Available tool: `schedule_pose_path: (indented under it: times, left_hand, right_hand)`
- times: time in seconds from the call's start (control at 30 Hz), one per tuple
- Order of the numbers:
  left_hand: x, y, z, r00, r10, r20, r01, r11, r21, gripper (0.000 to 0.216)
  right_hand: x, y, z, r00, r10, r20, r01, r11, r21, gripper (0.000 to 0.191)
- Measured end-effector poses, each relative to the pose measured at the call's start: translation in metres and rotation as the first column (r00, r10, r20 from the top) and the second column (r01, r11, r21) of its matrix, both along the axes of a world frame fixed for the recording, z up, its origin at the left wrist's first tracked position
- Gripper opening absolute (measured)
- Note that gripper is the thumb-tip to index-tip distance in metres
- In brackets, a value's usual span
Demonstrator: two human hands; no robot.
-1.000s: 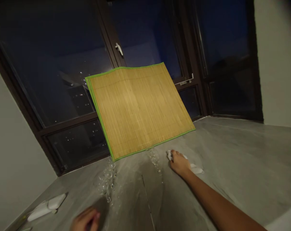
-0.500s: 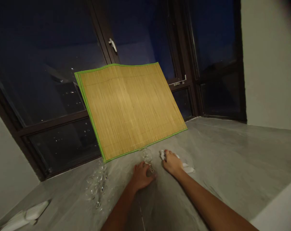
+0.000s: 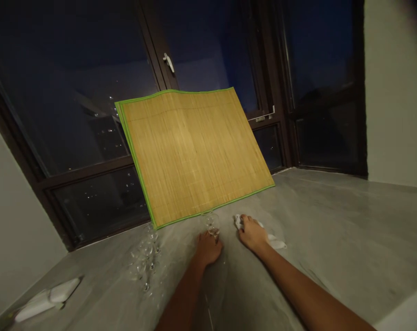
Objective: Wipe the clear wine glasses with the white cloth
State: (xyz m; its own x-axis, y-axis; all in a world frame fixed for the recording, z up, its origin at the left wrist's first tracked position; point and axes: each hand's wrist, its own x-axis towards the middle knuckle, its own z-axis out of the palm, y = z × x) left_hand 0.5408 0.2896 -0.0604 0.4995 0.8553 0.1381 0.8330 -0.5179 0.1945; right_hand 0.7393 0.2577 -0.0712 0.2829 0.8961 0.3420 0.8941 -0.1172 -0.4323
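Against the dark-framed night window [image 3: 73, 101] the large green-edged rectangular bamboo mat [image 3: 194, 154] leans as it did half a second ago, long axis running from 9 to 3 o'clock, while across the grey concrete counter [image 3: 333, 239] the cluster of clear stemmed glasses [image 3: 144, 257] at 7 o'clock of the mat and the white folded cloths [image 3: 48, 299] far off at 8 o'clock lie unchanged. The left hand [image 3: 208, 248] has drawn slightly back from its earlier reach and closes its fingers around the stem of the single clear wine glass [image 3: 211, 224], which stands upright, bowl toward 12 o'clock, just below the mat's lower edge. At 3 o'clock of that glass the right hand [image 3: 251, 232] stays pressed flat, fingers bunched on the small crumpled white cloth [image 3: 275, 240].
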Motion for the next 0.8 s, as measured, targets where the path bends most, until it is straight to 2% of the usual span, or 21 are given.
schedule_pose_path:
  times: [0.37,0.57,0.8]
  left_hand:
    - [-0.093,-0.004,0.005,0.986,0.149,-0.074,-0.150,0.989,-0.013,0.058]
    - [-0.122,0.002,0.002,0.970,0.224,-0.095,-0.228,0.973,-0.042,0.062]
    - [-0.141,0.001,-0.003,0.962,0.263,-0.068,-0.268,0.961,-0.065,0.062]
  right_hand:
    - [0.000,0.000,-0.002,1.000,0.014,-0.001,-0.014,1.000,0.014,0.039]
    - [0.002,0.002,-0.004,1.000,0.017,0.015,-0.017,1.000,0.013,0.038]
    - [0.002,0.002,-0.004,1.000,0.020,0.014,-0.020,1.000,0.019,0.037]
